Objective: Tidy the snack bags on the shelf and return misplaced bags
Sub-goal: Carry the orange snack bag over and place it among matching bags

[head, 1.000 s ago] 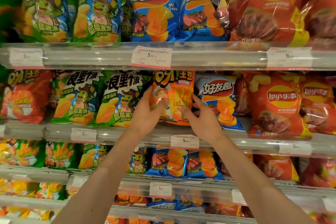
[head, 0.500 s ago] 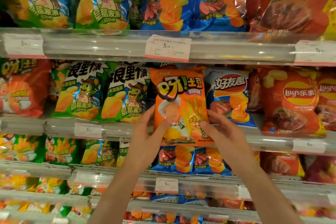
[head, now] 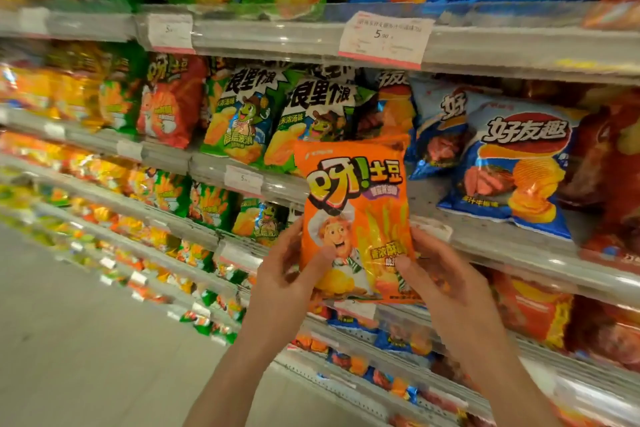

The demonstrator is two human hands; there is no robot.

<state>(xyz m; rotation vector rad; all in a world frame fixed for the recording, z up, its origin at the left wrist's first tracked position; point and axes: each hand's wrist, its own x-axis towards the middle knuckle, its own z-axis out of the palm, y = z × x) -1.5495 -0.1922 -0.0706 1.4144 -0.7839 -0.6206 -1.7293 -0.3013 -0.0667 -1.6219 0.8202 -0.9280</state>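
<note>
Head view of a supermarket snack aisle. At centre frame an orange potato-stick bag (head: 355, 218), printed with a cartoon chef, is held upright in front of the shelving, clear of the shelves. The left hand (head: 289, 274) grips its lower left edge, thumb pressed on the front face and fingers curled behind. The right hand (head: 438, 274) grips its lower right edge in the same way, thumb on the front and fingers wrapped behind the bag.

Behind the bag, the middle shelf (head: 502, 239) runs from centre left toward lower right. On it, above and left of the held bag, stand two green wavy-chip bags (head: 277, 118) side by side. Left of them is a red-orange bag (head: 166, 104) bearing the same brand lettering as the held one. To the right of centre lie blue ridged-chip bags (head: 512, 163), tilted and leaning; red bags (head: 613, 163) fill the right edge.

A white price tag (head: 384, 38) marked 5.90 hangs on the upper shelf rail at upper right of centre. The left portion of the frame is motion-blurred; pale floor (head: 86, 340) occupies the lower left.
</note>
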